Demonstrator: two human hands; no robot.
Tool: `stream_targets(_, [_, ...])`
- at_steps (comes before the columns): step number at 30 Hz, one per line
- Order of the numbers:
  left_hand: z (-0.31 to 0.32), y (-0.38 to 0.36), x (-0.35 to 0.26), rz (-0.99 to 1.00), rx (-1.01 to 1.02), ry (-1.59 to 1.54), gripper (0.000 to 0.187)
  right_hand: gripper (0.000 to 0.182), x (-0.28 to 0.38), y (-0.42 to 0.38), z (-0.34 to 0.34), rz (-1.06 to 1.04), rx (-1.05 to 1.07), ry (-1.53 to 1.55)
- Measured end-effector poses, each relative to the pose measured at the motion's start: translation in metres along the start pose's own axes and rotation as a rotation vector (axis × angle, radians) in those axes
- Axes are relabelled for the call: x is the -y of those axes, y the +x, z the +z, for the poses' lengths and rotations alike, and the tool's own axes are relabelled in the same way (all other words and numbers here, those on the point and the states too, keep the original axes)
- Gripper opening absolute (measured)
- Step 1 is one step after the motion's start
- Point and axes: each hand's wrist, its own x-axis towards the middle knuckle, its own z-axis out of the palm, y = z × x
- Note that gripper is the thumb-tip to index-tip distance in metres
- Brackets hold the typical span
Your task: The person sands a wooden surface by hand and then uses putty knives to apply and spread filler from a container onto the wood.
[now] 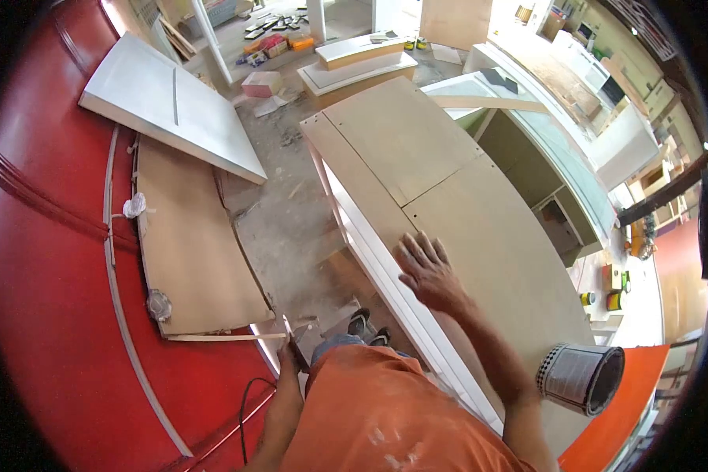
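Note:
My right hand [429, 271] lies flat on the brown panel top [480, 228] of a long white-sided cabinet, its fingers stretched out. Low by my left side, my left hand [289, 358] looks closed around something with a thin pale edge and a dark part, too small to make out. It is close to the end of a thin wooden strip [228, 337] along a brown board [189, 236]. A grey tin bucket [580, 379] lies tilted in view on the cabinet top, near my right forearm.
A red wall panel [47, 259] runs along my left, with a white panel [173, 102] leaning there. A black cable [248, 409] hangs near my left arm. Farther off are a stepped white-topped unit [362, 67], a pink box [261, 83] and an open-fronted cabinet [527, 157].

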Motion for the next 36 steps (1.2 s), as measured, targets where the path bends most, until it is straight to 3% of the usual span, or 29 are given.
stream_targets(1, [-0.031,0.043,0.030,-0.077,0.150,-0.179,0.057,0.060,-0.008,0.017,0.001,-0.030,-0.021,-0.041])
stream_targets(2, [-0.038,0.040,0.034,-0.070,0.160,-0.181,0.057,0.060,-0.020,0.034,-0.002,-0.028,-0.031,-0.048])
stream_targets(3, [-0.042,0.036,0.034,-0.056,0.122,-0.226,0.042,0.060,-0.034,0.050,-0.007,-0.030,-0.012,-0.050])
stream_targets(5, [-0.051,0.026,0.035,-0.032,0.092,-0.284,0.032,0.064,-0.068,0.090,-0.012,0.007,-0.035,-0.096])
stream_targets(7, [-0.060,0.015,0.035,0.092,0.050,-0.202,0.044,0.068,-0.111,0.134,0.000,0.049,-0.084,-0.144])
stream_targets(9, [-0.057,-0.005,0.029,0.066,0.007,-0.199,0.055,0.066,-0.145,0.170,0.017,0.414,-0.393,-0.045])
stream_targets(10, [-0.056,-0.017,0.027,0.035,-0.040,-0.192,0.067,0.061,-0.109,0.173,-0.009,0.439,-0.211,-0.243])
stream_targets(11, [-0.057,-0.029,0.028,0.037,-0.036,-0.200,0.067,0.056,-0.046,0.178,-0.049,0.458,-0.027,-0.441])
stream_targets(12, [-0.061,-0.039,0.029,0.000,0.002,-0.166,0.071,0.044,-0.005,0.190,-0.062,0.283,0.223,-0.402])
stream_targets(13, [-0.062,-0.044,0.025,-0.037,0.038,-0.128,0.076,0.039,-0.010,0.206,0.011,0.090,-0.083,-0.190])
stream_targets(14, [-0.062,-0.041,0.021,-0.037,0.037,-0.131,0.076,0.040,0.016,0.195,0.028,-0.238,-0.350,0.185])
stream_targets(15, [-0.068,-0.033,0.024,-0.058,0.046,-0.161,0.075,0.044,0.036,0.193,-0.019,-0.421,0.361,0.306])
stream_targets(16, [-0.079,-0.022,0.030,-0.081,0.052,-0.192,0.075,0.045,0.039,0.196,-0.014,-0.535,0.499,0.490])
stream_targets(18, [-0.089,0.004,0.051,-0.129,0.066,-0.272,0.073,0.038,0.026,0.214,-0.014,-0.507,-0.001,0.497])
stream_targets(19, [-0.090,0.009,0.063,-0.162,0.068,-0.316,0.073,0.030,0.010,0.224,-0.024,-0.112,0.025,0.463])
stream_targets(21, [-0.087,0.017,0.078,-0.210,0.057,-0.373,0.072,0.021,-0.061,0.256,-0.010,0.129,-0.345,0.781])
stream_targets(22, [-0.084,0.024,0.079,-0.143,0.022,-0.356,0.065,0.020,-0.093,0.260,-0.001,0.015,-0.648,0.477])
stream_targets(23, [-0.083,0.035,0.083,-0.077,-0.015,-0.335,0.058,0.019,-0.104,0.254,-0.003,0.163,-0.690,0.456])
stream_targets(24, [-0.081,0.037,0.085,-0.017,-0.056,-0.308,0.052,0.019,-0.108,0.246,-0.005,0.316,-0.722,0.433])
stream_targets(25, [-0.075,0.029,0.083,0.068,-0.116,-0.028,0.045,0.018,-0.107,0.246,-0.008,0.425,-0.701,0.525])
stream_targets(26, [-0.067,0.022,0.078,0.033,-0.145,0.022,0.041,0.017,-0.112,0.249,-0.004,0.545,-0.668,0.610])
stream_targets(27, [-0.059,0.014,0.072,-0.003,-0.172,0.072,0.037,0.024,-0.138,0.257,0.014,0.352,-0.649,0.310])
stream_targets(28, [-0.053,0.009,0.068,-0.133,-0.183,-0.114,0.036,0.032,-0.161,0.256,0.038,0.148,-0.618,0.024])
stream_targets(29, [-0.037,0.001,0.051,-0.164,-0.188,-0.100,0.036,0.032,-0.154,0.247,0.042,0.165,-0.588,0.021])
stream_targets(31, [0.016,-0.022,0.009,0.018,-0.085,-0.180,0.038,0.049,-0.123,0.255,0.017,0.258,-0.595,0.208])
stream_targets(32, [0.027,-0.024,0.004,0.021,-0.140,-0.169,0.040,0.049,-0.125,0.259,0.020,0.254,-0.594,0.196])
stream_targets(34, [0.046,-0.035,-0.030,-0.092,-0.095,-0.068,0.037,0.061,-0.127,0.264,0.024,0.339,-0.395,-0.169])
stream_targets(36, [0.058,-0.031,-0.032,-0.050,-0.105,-0.129,0.036,0.064,-0.126,0.264,0.026,0.346,-0.333,-0.204])
